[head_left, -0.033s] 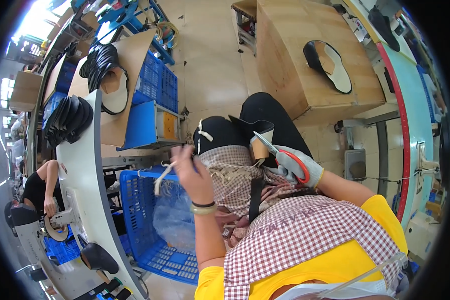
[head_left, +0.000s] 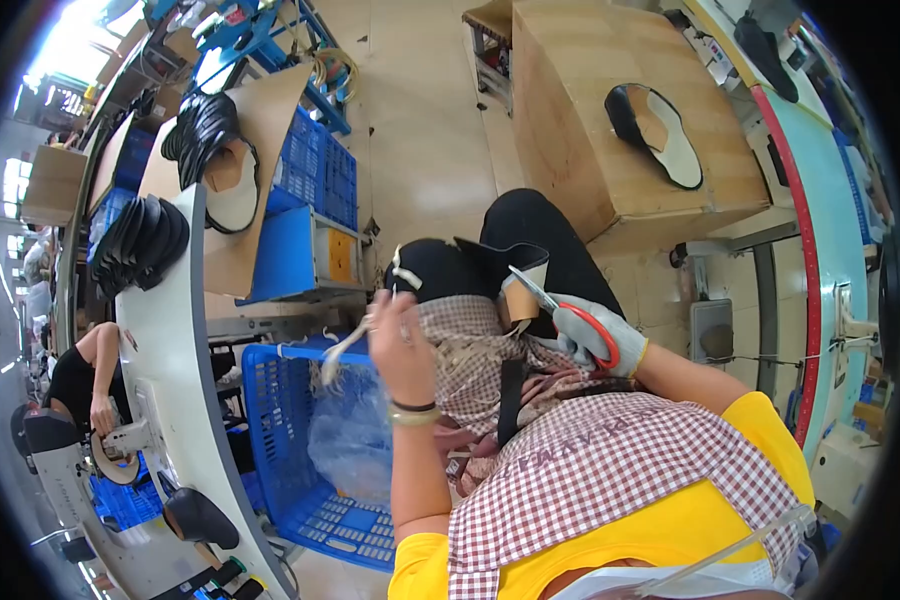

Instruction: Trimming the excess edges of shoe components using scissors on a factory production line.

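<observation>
My right hand [head_left: 600, 335], in a grey work glove, is closed on red-handled scissors [head_left: 592, 330]. Their blades lie against a black shoe upper [head_left: 500, 258] with white lining and a tan inner piece [head_left: 520, 303], which rests across my lap. My bare left hand [head_left: 402, 350] is raised over my left thigh, its fingers smeared by motion. A pale strip [head_left: 344, 352] trails beside its fingers over the basket rim; whether they grip it I cannot tell. Another white scrap [head_left: 405, 275] lies on my left knee. Loose pale threads [head_left: 460, 345] lie on my checked apron [head_left: 590, 450].
A blue plastic basket [head_left: 260, 430] with clear plastic film stands at my left. Stacked black uppers [head_left: 140, 243] lie on the white table [head_left: 205, 400], more on cardboard beyond it. One upper [head_left: 655, 135] sits on a large carton [head_left: 560, 120]. A co-worker's arm [head_left: 100, 375] shows far left.
My left hand has moved slightly right and toward me, and the pale strip beside it has shifted right. The scrap on my knee has changed shape. My right hand and the scissors have hardly moved.
</observation>
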Motion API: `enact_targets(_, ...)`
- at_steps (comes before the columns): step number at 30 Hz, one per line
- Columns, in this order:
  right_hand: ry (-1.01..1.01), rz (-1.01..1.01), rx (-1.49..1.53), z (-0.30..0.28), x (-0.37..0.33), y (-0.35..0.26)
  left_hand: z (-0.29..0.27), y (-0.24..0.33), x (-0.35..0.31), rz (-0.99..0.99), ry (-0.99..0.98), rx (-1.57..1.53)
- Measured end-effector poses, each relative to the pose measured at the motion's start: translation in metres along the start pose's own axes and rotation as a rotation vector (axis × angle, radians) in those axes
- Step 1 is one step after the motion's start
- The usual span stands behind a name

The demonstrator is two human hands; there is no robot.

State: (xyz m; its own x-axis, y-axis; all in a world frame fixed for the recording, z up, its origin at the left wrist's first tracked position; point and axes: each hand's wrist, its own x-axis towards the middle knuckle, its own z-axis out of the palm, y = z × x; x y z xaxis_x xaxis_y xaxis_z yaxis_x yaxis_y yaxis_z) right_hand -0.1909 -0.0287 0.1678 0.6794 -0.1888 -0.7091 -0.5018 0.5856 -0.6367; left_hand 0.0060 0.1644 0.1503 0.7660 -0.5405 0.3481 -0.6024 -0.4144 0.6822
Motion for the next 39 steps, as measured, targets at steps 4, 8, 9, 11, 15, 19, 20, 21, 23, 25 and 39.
enact_targets(4,-0.052,-0.075,-0.060,-0.013,-0.004,0.005,0.075,0.009,0.003,0.114,-0.513,0.076)
enact_targets(8,-0.162,-0.485,-0.336,-0.048,0.012,0.037,0.119,-0.014,0.005,0.056,-0.902,-0.062)
enact_targets(9,-0.137,-0.571,-0.580,-0.054,0.003,0.023,0.111,-0.009,0.010,0.187,-0.946,-0.103)
enact_targets(11,-0.091,-0.541,-0.487,-0.065,-0.011,-0.003,0.098,0.005,0.020,0.270,-0.970,-0.055)
enact_targets(15,-0.170,-0.588,0.105,-0.080,0.006,-0.031,0.051,0.079,0.050,-0.027,-0.941,-0.643)
enact_targets(19,-0.442,-0.600,0.290,-0.037,0.058,-0.042,0.031,0.143,0.055,-0.021,-1.005,-1.525)
enact_targets(20,-0.420,-0.440,0.393,-0.020,0.040,-0.044,0.033,0.150,0.055,0.070,-1.014,-1.693)
enact_targets(21,-0.417,-0.456,0.395,-0.022,0.040,-0.049,0.034,0.156,0.051,0.036,-1.035,-1.770)
enact_targets(23,-0.487,-0.710,0.189,-0.030,0.050,-0.055,0.035,0.158,0.047,-0.068,-1.001,-1.703)
enact_targets(25,-0.547,-0.949,-0.024,-0.041,0.060,-0.061,0.036,0.151,0.043,-0.103,-0.958,-1.664)
enact_targets(39,1.022,-1.410,-0.554,-0.146,-0.013,-0.132,0.060,0.163,0.124,0.217,-0.251,-0.416)
